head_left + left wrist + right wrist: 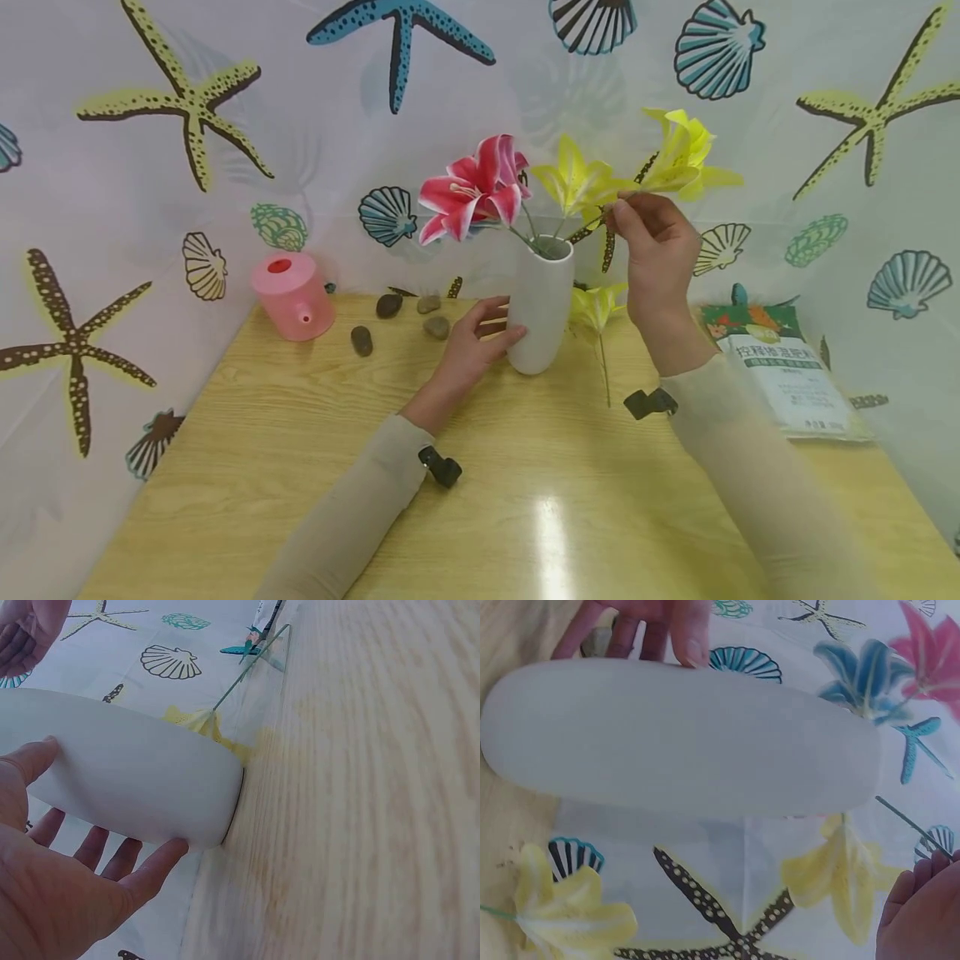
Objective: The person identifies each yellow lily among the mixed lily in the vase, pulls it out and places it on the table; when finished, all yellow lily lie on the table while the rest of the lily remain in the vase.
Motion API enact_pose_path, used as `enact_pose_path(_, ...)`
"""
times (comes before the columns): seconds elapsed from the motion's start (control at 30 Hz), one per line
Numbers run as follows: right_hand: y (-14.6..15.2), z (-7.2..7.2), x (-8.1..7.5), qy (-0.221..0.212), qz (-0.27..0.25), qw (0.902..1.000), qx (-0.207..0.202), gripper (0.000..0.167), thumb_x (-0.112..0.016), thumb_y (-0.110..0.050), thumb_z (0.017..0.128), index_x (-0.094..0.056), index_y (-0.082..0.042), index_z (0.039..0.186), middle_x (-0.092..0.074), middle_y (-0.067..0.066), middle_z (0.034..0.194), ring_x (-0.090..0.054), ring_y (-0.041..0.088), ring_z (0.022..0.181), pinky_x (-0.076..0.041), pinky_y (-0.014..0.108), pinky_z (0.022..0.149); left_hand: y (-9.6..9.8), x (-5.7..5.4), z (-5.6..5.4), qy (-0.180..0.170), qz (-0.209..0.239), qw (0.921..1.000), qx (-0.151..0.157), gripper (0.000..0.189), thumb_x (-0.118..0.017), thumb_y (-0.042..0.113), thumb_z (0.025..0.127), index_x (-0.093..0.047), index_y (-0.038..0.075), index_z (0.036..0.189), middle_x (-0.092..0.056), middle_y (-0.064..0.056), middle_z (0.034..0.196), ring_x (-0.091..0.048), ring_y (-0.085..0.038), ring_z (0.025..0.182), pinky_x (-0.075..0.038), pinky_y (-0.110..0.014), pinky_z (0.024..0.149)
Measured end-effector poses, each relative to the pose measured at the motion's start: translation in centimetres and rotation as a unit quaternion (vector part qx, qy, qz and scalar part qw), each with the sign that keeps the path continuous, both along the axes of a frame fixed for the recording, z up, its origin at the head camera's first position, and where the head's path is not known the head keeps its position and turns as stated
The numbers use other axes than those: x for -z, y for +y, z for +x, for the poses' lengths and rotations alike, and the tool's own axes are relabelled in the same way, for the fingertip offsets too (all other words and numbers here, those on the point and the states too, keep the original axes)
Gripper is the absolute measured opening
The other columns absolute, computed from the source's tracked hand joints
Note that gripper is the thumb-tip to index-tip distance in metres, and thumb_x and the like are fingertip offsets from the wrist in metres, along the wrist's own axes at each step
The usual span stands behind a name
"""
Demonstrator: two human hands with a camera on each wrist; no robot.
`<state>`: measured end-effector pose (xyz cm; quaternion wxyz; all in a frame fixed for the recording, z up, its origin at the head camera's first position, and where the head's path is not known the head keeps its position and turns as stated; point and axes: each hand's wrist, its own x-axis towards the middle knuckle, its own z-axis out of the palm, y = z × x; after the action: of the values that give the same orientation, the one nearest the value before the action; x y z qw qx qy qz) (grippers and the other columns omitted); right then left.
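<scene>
Nearest, two soft beige sleeves reached in over a smooth, pale-grained wooden table, a bright streak of glare across its surface. And the left hand had its grip, thumb on one side, fingers curved around the lower body of the vase! A plain one, matte white, rounded and narrowing at the base, it stood upright on the wood. Up on the other side, wrist raised and bent, the right hand pinched a yellow lily by its thin green stem, whose cut end pointed at the vase's rim. Out of that round mouth leaned a pink lily with white-edged petals, a blue lily and a second yellow bloom. Just right of the vase lay one more, a loose lily with a slender stem. Further out: smooth dark pebbles, a rounded pink watering can, a glossy flat bag; behind everything, a creased white cloth printed with starfish and shells.
</scene>
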<state>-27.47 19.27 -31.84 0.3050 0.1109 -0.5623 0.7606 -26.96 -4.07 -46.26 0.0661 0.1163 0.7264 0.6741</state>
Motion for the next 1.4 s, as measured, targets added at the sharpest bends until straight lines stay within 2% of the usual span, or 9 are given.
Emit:
enact_pose_path(0.2, 2.7, 1.5, -1.2, -0.004, -0.009, 0.9997, 0.024, 0.008, -0.078, -0.001, 0.103, -0.084, -0.006, 0.105, -0.084, 0.001, 0.093, -0.079, 0.014, 0.086, -0.067, 0.031, 0.089, 0.2, -0.3, -0.1, -0.003, -0.008, 1.0000, 0.002, 0.059, -0.079, 0.034, 0.107, -0.056, 0.024, 0.160, -0.059, -0.008, 0.160, -0.059, -0.037, 0.150, -0.056, -0.056, 0.122)
enact_pose_path(0.33, 4.5, 2.5, -0.8, -0.056, 0.015, 0.9980, 0.023, 0.009, -0.081, -0.005, 0.102, -0.084, -0.002, 0.109, -0.084, 0.001, 0.102, -0.077, 0.016, 0.087, -0.068, 0.027, 0.083, 0.1, -0.3, -0.1, -0.011, -0.006, 0.9999, -0.002, 0.059, -0.080, 0.037, 0.106, -0.057, 0.026, 0.159, -0.060, -0.007, 0.159, -0.060, -0.034, 0.149, -0.057, -0.055, 0.122)
enact_pose_path(0.47, 6.7, 3.3, 0.6, -0.136, 0.054, 0.9893, 0.007, 0.011, -0.079, -0.005, 0.102, -0.082, -0.005, 0.113, -0.080, -0.002, 0.105, -0.074, 0.014, 0.089, -0.068, 0.023, 0.078, 0.0, 0.0, 0.1, -0.019, -0.009, 0.9998, 0.001, 0.059, -0.080, 0.038, 0.106, -0.057, 0.026, 0.159, -0.059, -0.007, 0.160, -0.059, -0.035, 0.150, -0.057, -0.055, 0.122)
enact_pose_path(0.57, 8.3, 3.7, 1.9, -0.192, 0.101, 0.9761, -0.017, 0.017, -0.076, -0.008, 0.105, -0.081, -0.011, 0.121, -0.076, -0.004, 0.104, -0.073, 0.011, 0.092, -0.068, 0.022, 0.079, -0.3, 0.3, 0.2, -0.022, -0.011, 0.9997, -0.001, 0.059, -0.080, 0.038, 0.106, -0.057, 0.026, 0.159, -0.059, -0.007, 0.160, -0.059, -0.036, 0.151, -0.057, -0.056, 0.121)
enact_pose_path(0.7, 10.5, 3.8, 3.7, -0.248, 0.173, 0.9515, -0.056, 0.022, -0.073, -0.015, 0.109, -0.075, -0.014, 0.132, -0.073, -0.006, 0.111, -0.075, 0.007, 0.096, -0.068, 0.022, 0.084, -0.5, 0.2, 0.2, -0.018, -0.006, 0.9998, -0.003, 0.059, -0.080, 0.036, 0.106, -0.057, 0.025, 0.160, -0.059, -0.008, 0.161, -0.059, -0.036, 0.150, -0.058, -0.056, 0.120)
enact_pose_path(0.9, 13.3, 3.5, 6.6, -0.325, 0.246, 0.9092, -0.088, 0.046, -0.065, -0.020, 0.115, -0.059, -0.002, 0.157, -0.069, -0.013, 0.114, -0.076, 0.001, 0.099, -0.068, 0.024, 0.091, -0.1, -0.1, -0.2, -0.011, -0.007, 0.9999, 0.004, 0.059, -0.080, 0.036, 0.106, -0.057, 0.024, 0.159, -0.059, -0.009, 0.161, -0.059, -0.037, 0.150, -0.058, -0.056, 0.120)
enact_pose_path(1.03, 14.2, 3.3, 8.9, -0.355, 0.284, 0.8866, -0.088, 0.054, -0.061, -0.019, 0.116, -0.050, 0.003, 0.164, -0.068, -0.017, 0.118, -0.076, -0.003, 0.099, -0.068, 0.025, 0.093, 0.0, 0.0, -0.2, -0.013, -0.006, 0.9999, 0.004, 0.060, -0.080, 0.036, 0.106, -0.056, 0.024, 0.160, -0.059, -0.009, 0.161, -0.059, -0.037, 0.150, -0.058, -0.056, 0.120)
enact_pose_path(1.23, 15.2, 3.2, 11.5, -0.381, 0.298, 0.8706, -0.089, 0.056, -0.062, -0.016, 0.115, -0.048, 0.008, 0.164, -0.071, -0.002, 0.127, -0.076, -0.004, 0.097, -0.069, 0.027, 0.094, 0.0, -0.1, -0.1, -0.010, -0.008, 0.9999, 0.002, 0.060, -0.080, 0.036, 0.106, -0.056, 0.024, 0.160, -0.059, -0.009, 0.160, -0.059, -0.037, 0.150, -0.058, -0.057, 0.119)
enact_pose_path(1.4, 15.9, 3.4, 12.7, -0.388, 0.311, 0.8625, -0.095, 0.056, -0.059, -0.014, 0.115, -0.046, 0.012, 0.163, -0.064, 0.030, 0.148, -0.077, -0.001, 0.098, -0.069, 0.031, 0.098, 0.0, -0.2, 0.1, -0.010, -0.008, 0.9999, 0.005, 0.061, -0.079, 0.035, 0.107, -0.055, 0.023, 0.161, -0.058, -0.010, 0.162, -0.058, -0.037, 0.151, -0.058, -0.057, 0.119)
